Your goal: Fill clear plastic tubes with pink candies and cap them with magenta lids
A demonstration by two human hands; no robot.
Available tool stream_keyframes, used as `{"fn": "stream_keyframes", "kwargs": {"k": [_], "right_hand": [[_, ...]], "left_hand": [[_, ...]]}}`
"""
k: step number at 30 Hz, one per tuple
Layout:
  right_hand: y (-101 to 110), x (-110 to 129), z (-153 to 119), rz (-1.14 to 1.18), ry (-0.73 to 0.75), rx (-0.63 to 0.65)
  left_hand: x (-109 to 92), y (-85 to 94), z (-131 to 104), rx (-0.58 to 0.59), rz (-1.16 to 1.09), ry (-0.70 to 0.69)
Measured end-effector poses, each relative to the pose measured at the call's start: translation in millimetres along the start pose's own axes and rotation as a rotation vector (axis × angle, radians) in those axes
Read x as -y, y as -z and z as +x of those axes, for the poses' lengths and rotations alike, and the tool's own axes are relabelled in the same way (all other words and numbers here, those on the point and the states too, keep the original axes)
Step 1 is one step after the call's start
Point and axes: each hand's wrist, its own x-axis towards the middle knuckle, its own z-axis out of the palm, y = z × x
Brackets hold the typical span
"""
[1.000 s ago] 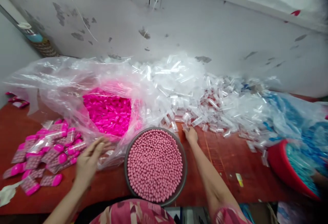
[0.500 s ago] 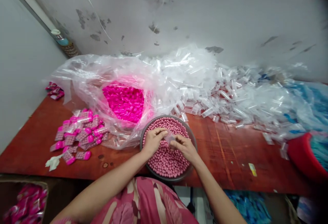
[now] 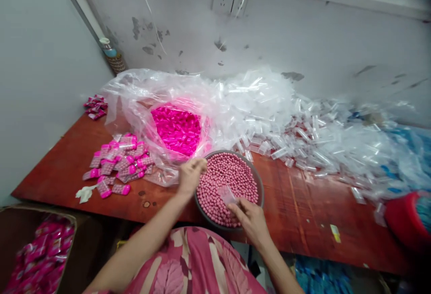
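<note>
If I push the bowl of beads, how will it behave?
The bowl is probably heavy for its size, being well filled with beads. Its evenly round rim suggests a stiff wall that should hardly flex. The beads look small, round and loose, so a hard shove might roll some out.

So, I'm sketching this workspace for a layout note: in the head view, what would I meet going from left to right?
Box of pink packets → filled tubes → pink caps → bowl of beads → yellow scrap → red bucket.
</note>
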Motion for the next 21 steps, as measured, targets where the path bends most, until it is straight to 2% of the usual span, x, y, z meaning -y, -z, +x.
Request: {"fn": "stream_keyframes", "kwargs": {"k": [2,4,7,9,11,14,17,19,21], "right_hand": [[6.5,-8.7,-6.2,0.036,-0.033,-0.076],[11.5,-10.8,-4.9,0.12,-0.018,-0.105],[11.5,-0.9,7.2,0.151,0.046,-0.009],[6.1,8.7,16.1,0.101,0.074,0.056],[-2.6,15.9,21.7,0.052,0.101,0.071],[-18.0,16.6,20.7,-0.023,0.14,0.038],[-27.3,1.7,8.3,-0.164,0.153,-0.06],[-25.3,-13.7,-3.3,-0.227,0.116,-0.096],[-17.2,-25.3,-12.6,-0.212,0.059,-0.096]], "left_hand": [[-5.1,9.5,8.8,-0.083,-0.077,0.008],[-8.2,9.1,6.9,0.026,-0.109,0.03],[-8.5,-5.1,-11.8,0.253,-0.024,0.055],[-6.2,-14.3,-24.9,0.325,0.078,0.01],[-2.4,-18.8,-33.3,0.341,0.15,-0.045],[4.5,-16.8,-37.6,0.275,0.136,-0.048],[5.5,-4.0,-31.3,0.194,0.051,-0.009],[0.3,11.6,-19.3,0.085,-0.004,0.006],[-6.7,27.9,-5.0,-0.081,-0.038,0.009]]}}
